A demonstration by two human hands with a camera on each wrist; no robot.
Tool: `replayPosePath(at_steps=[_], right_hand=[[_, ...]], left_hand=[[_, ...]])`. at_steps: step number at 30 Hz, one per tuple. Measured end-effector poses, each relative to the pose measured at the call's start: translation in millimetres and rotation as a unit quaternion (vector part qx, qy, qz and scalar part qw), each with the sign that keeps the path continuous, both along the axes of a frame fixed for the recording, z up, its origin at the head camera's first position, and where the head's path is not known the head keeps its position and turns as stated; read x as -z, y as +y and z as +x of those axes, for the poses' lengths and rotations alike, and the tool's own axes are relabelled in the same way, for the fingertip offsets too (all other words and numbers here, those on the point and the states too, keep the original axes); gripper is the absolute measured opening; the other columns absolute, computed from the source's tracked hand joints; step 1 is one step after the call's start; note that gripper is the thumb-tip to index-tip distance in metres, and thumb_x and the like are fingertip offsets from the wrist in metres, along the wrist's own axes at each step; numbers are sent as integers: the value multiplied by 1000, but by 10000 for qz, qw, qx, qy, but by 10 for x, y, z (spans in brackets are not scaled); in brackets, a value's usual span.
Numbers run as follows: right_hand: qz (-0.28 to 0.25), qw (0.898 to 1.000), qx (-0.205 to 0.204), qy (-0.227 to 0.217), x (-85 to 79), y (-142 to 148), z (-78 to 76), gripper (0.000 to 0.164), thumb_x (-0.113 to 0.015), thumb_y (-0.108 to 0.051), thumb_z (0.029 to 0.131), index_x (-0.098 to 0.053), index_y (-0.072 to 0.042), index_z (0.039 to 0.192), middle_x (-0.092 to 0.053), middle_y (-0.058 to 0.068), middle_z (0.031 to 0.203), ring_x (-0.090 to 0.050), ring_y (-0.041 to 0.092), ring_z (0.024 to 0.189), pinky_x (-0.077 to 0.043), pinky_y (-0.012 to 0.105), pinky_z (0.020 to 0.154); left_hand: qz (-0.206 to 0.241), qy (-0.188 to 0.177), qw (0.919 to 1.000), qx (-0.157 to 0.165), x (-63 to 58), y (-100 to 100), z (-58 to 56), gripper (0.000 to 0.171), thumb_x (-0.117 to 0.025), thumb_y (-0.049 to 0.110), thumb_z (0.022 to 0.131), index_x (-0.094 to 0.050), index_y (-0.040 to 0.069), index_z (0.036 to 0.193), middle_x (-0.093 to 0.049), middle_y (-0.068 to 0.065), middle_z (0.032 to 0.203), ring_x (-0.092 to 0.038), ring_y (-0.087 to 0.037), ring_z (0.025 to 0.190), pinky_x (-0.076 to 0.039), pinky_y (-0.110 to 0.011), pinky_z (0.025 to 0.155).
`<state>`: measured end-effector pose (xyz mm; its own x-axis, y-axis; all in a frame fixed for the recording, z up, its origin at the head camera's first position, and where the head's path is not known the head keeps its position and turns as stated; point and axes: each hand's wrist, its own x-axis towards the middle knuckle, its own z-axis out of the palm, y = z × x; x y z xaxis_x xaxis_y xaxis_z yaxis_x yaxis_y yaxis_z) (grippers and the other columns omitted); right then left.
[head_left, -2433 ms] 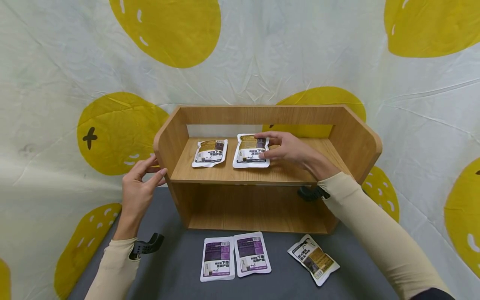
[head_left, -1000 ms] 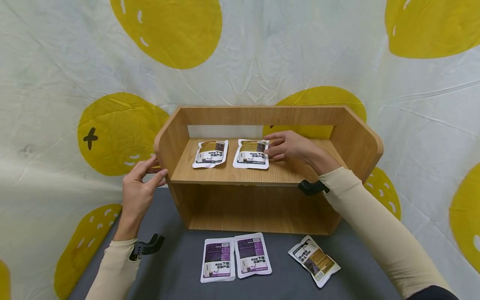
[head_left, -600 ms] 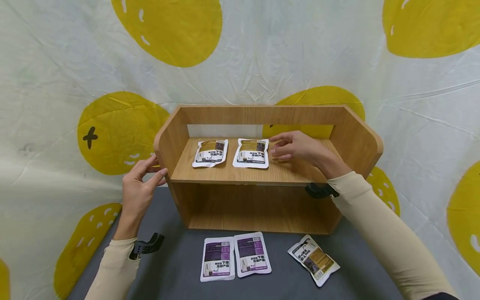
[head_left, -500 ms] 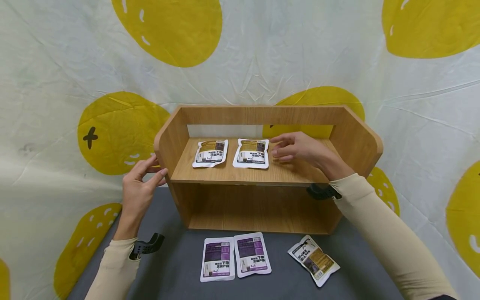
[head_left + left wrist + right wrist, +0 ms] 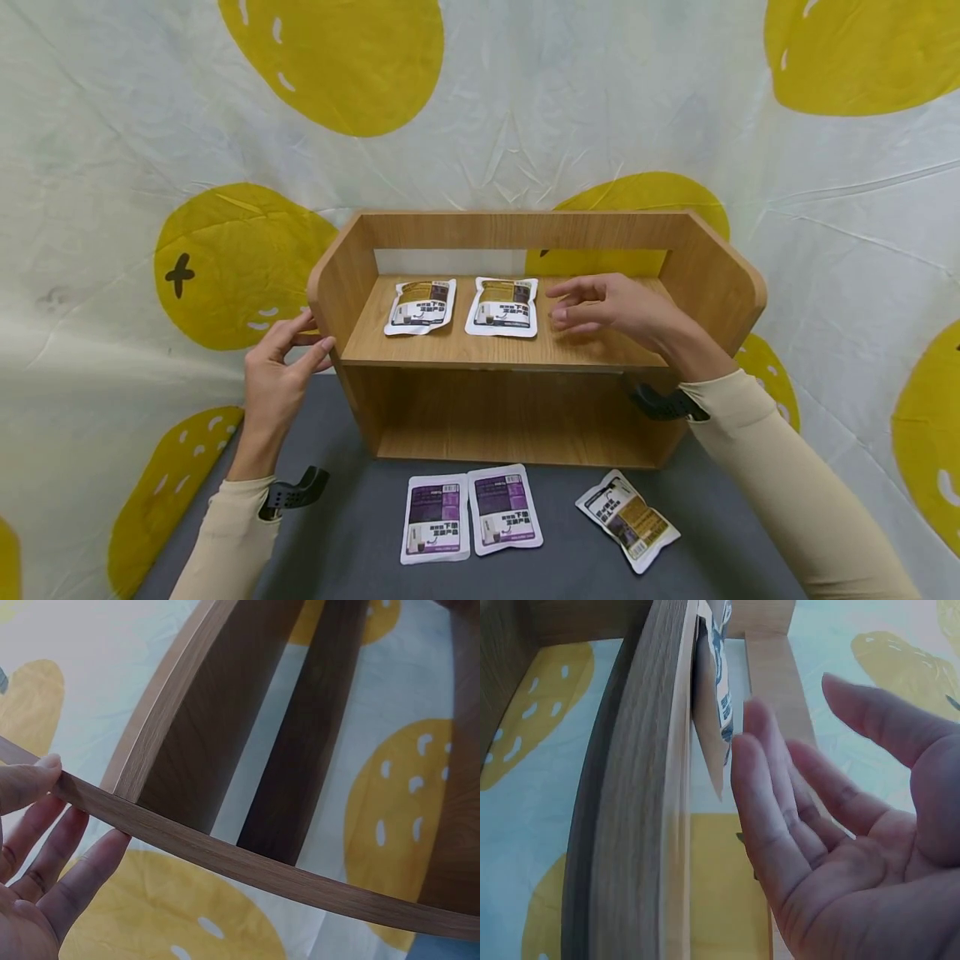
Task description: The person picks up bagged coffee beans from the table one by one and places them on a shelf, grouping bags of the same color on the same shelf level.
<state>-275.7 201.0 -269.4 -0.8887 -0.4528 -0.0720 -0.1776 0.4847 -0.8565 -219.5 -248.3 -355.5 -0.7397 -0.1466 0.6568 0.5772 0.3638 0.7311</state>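
My left hand [image 5: 279,379] holds the left side panel of a two-tier wooden shelf [image 5: 480,354]. In the left wrist view the thumb lies on one side of the panel [image 5: 225,859] and the fingers [image 5: 82,877] on the other. Two white pouches with brown-and-gold labels lie on the upper tier, a left pouch [image 5: 422,307] and a middle pouch [image 5: 502,307]. Just right of the middle pouch, my right hand [image 5: 618,308] hovers over the upper tier, fingers loosely bent and holding nothing. The right wrist view shows its palm and spread thumb beside the shelf board.
Two purple-labelled pouches, a left one [image 5: 435,518] and a right one [image 5: 505,508], lie side by side on the dark grey table [image 5: 337,533] before the shelf. A third brown-and-gold pouch [image 5: 628,521] lies slanted further right. Behind hangs a patterned curtain [image 5: 480,100].
My right hand has let go of the middle pouch on the upper tier and drawn back to the right and slightly down. The left hand has stayed at the side panel.
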Motion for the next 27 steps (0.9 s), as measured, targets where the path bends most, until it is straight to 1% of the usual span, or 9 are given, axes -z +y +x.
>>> replayPosePath(at_steps=[4, 7, 10, 14, 17, 20, 24, 27], right_hand=[[-228, 9992, -321, -55, 13, 42, 92, 57, -74, -24, 95, -54, -1, 143, -63, 21, 120, -72, 30, 103, -61, 41, 95], [-344, 9978, -550, -120, 29, 76, 153, 55, -72, -19, 96, -53, 2, 143, -66, 23, 122, -72, 28, 105, -62, 39, 92], [-350, 9965, -742, -131, 47, 93, 216, 54, -72, -18, 97, -53, 3, 143, -67, 22, 124, -72, 26, 106, -62, 36, 92], [-242, 9951, -955, -34, 82, 109, 304, 53, -73, -19, 96, -55, 0, 142, -70, 16, 122, -72, 24, 105, -62, 32, 91], [-236, 9929, -1168, -2, 116, 128, 367, 52, -72, -19, 96, -56, -1, 142, -70, 15, 123, -70, 27, 106, -61, 31, 92], [-170, 9898, -1417, -7, 156, 157, 418, 48, -70, -18, 98, -57, -4, 142, -70, 12, 123, -69, 28, 110, -60, 29, 95], [-79, 9835, -1805, -26, 211, 214, 457, 46, -67, -16, 99, -57, -7, 143, -71, 11, 123, -68, 27, 113, -57, 27, 98], [-149, 9784, -2057, -97, 251, 249, 481, 45, -66, -13, 100, -56, -7, 144, -69, 12, 124, -68, 28, 113, -57, 28, 99]], left_hand=[[-7, 21, 10000, -23, 5, -4, 3, 51, -76, -1, 89, -67, 19, 135, -64, -5, 114, -68, -13, 96, -63, -26, 68], [-26, 49, 10000, -23, 2, -1, 2, 51, -76, -1, 89, -68, 19, 135, -64, -6, 114, -68, -13, 96, -63, -26, 68], [-46, 50, 10000, -21, -1, 1, 2, 51, -76, -1, 89, -68, 19, 135, -64, -5, 113, -68, -13, 96, -63, -26, 68], [-63, 31, 10000, -27, -3, 2, 5, 52, -76, -1, 89, -67, 20, 136, -64, -5, 113, -68, -13, 96, -63, -25, 68], [-53, 40, 10000, -16, -3, 3, 4, 52, -76, -1, 89, -67, 19, 136, -64, -6, 114, -68, -13, 96, -63, -24, 68], [-37, 46, 10000, -7, -4, 5, 2, 52, -76, -1, 89, -67, 19, 136, -64, -6, 114, -68, -13, 96, -63, -24, 68], [-20, 27, 10000, -6, -8, 10, 5, 52, -76, -1, 89, -67, 19, 136, -64, -6, 114, -68, -13, 97, -63, -24, 69], [-13, 3, 10000, -15, -12, 8, 7, 52, -76, -1, 89, -67, 20, 136, -64, -6, 114, -68, -13, 97, -63, -24, 69]])
